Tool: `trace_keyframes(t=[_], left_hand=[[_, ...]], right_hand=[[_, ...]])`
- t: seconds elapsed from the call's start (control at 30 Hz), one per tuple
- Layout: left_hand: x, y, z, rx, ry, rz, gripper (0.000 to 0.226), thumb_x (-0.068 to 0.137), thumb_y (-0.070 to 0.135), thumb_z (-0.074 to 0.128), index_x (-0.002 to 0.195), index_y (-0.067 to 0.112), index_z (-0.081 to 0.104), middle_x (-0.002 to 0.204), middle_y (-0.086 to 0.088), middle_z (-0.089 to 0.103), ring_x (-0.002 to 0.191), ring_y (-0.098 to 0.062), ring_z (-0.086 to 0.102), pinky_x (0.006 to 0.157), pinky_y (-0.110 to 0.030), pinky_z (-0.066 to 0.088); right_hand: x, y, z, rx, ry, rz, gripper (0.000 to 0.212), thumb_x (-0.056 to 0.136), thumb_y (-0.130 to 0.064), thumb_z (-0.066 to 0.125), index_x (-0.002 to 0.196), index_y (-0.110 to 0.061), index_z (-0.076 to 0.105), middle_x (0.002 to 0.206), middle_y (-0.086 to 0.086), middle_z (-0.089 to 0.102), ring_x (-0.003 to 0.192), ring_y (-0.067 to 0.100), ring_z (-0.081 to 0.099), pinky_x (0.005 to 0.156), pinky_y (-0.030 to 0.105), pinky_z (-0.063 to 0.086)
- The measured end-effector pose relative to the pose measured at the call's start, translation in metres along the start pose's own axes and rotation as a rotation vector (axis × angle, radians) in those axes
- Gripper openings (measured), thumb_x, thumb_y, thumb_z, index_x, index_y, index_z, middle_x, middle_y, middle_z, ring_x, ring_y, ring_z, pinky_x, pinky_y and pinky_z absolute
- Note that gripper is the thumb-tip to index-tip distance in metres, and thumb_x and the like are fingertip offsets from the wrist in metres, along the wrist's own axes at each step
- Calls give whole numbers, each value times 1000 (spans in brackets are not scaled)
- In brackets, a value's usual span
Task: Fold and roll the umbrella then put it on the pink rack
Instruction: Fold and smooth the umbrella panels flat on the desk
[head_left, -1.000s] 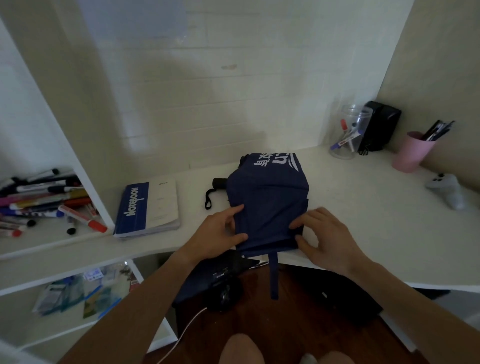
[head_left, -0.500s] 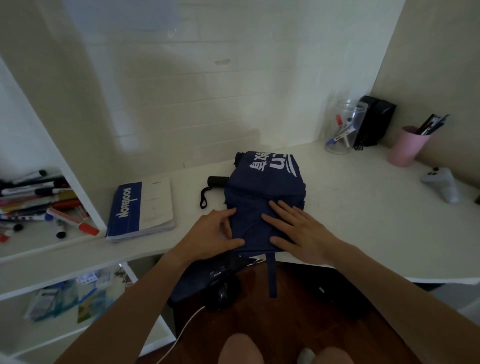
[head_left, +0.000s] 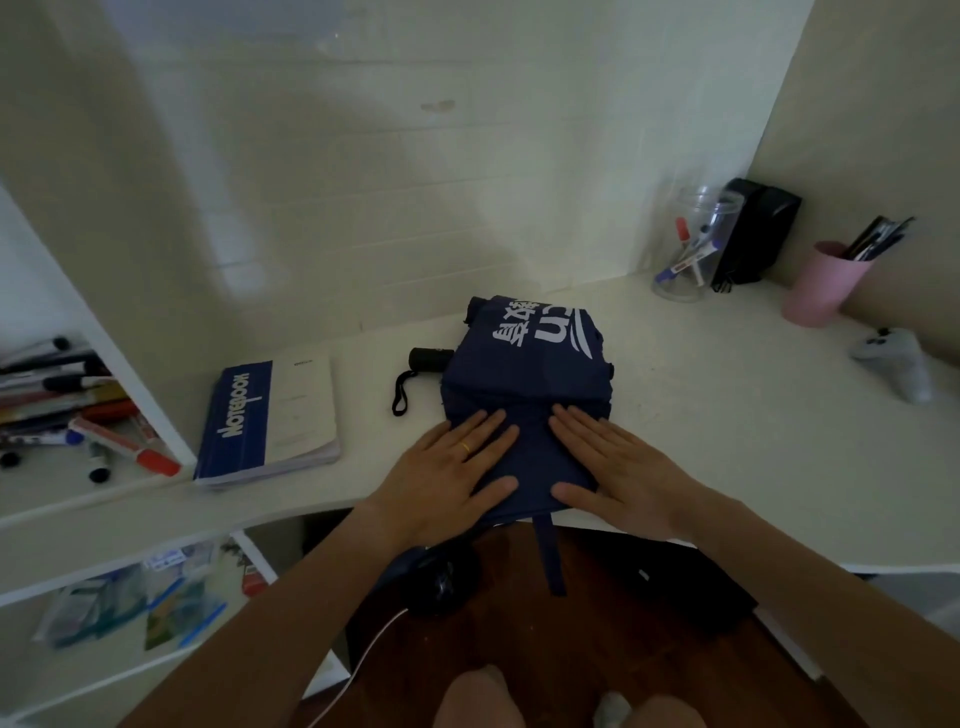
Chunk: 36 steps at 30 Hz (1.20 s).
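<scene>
The scene is dim and greenish, lit softly from the upper left, where the white tiled wall (head_left: 363, 171) carries a pale bright patch. Broad soft shadows fall across it. Wide-angle distortion bends the white shelf upright (head_left: 98, 332) at the left edge. Fine detail looks soft and grainy.

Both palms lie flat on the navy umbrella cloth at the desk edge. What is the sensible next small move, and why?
Probably start rolling from the near edge. The left hand and right hand press the umbrella flat, its canopy looks smoothed, and the strap hangs free over the desk edge, ready to wrap the roll.
</scene>
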<state>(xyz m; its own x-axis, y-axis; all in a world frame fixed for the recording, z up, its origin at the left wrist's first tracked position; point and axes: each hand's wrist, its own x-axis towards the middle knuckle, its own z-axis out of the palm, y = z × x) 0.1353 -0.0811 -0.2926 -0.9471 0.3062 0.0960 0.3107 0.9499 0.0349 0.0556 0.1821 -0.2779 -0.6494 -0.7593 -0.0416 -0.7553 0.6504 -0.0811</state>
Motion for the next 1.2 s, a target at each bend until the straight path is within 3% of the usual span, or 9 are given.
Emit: trace_keyframes(t=[0.27,0.4,0.53,0.6,0.67,0.77,0.87,1.03,1.2], left_hand=[[6,-4,-4,1,-41,-60,71,99,71,12,160,38,-1,169,12,-4,156,-8,-5,127,-43,3],[23,-9,-9,-2,-88,-72,73,95,74,9,159,42,-3,169,13,-5,155,-7,-6,127,-46,3],[14,-16,-10,-6,-94,-97,76,91,81,8,157,48,-5,169,13,-8,155,-7,-8,126,-49,0],[5,-19,-9,-6,-81,-111,76,91,82,13,157,49,-5,169,12,-9,155,-6,-9,126,-49,0],[2,-21,-8,-6,-63,-108,75,92,82,15,157,49,-5,169,12,-9,155,-7,-10,126,-49,0],[2,-19,-6,-20,-42,-101,74,94,80,17,157,49,-5,169,11,-8,155,-8,-9,126,-50,-1],[2,-18,-7,-24,-41,-101,73,94,80,17,157,49,-5,169,11,-8,155,-9,-10,126,-50,-2],[1,-17,-7,-19,-55,-105,73,93,80,15,156,50,-7,170,10,-9,155,-9,-10,126,-50,-2],[0,-16,-7,-34,-50,-107,74,93,80,16,157,49,-4,170,9,-6,156,-10,-7,126,-50,-2]], right_hand=[[-12,10,-7,25,-75,115,85,90,-79,13,157,-33,-12,163,-16,-22,149,-1,-19,126,30,-2],[5,12,-18,52,3,174,72,94,-71,11,159,-39,10,167,-15,1,153,3,-1,126,32,3],[-1,14,-15,5,-32,115,64,97,-69,17,156,-47,5,167,-18,-1,153,2,-4,125,30,4],[-1,15,-21,39,41,143,63,94,-70,34,153,-46,30,163,-19,23,151,4,19,121,31,19],[9,14,-38,183,293,209,49,89,-65,55,130,-38,62,137,-14,60,126,10,54,104,31,41],[38,22,-71,537,714,423,28,87,-51,68,102,-28,70,96,-7,70,85,8,64,80,31,52],[75,35,-100,906,539,672,43,81,-45,77,111,-19,62,99,1,70,81,11,64,69,28,49],[100,29,-107,1278,366,605,53,76,-11,85,124,-10,62,112,13,71,83,20,69,50,24,55],[78,23,-112,1647,540,450,60,71,14,79,124,-10,65,107,19,76,94,34,75,75,44,62]])
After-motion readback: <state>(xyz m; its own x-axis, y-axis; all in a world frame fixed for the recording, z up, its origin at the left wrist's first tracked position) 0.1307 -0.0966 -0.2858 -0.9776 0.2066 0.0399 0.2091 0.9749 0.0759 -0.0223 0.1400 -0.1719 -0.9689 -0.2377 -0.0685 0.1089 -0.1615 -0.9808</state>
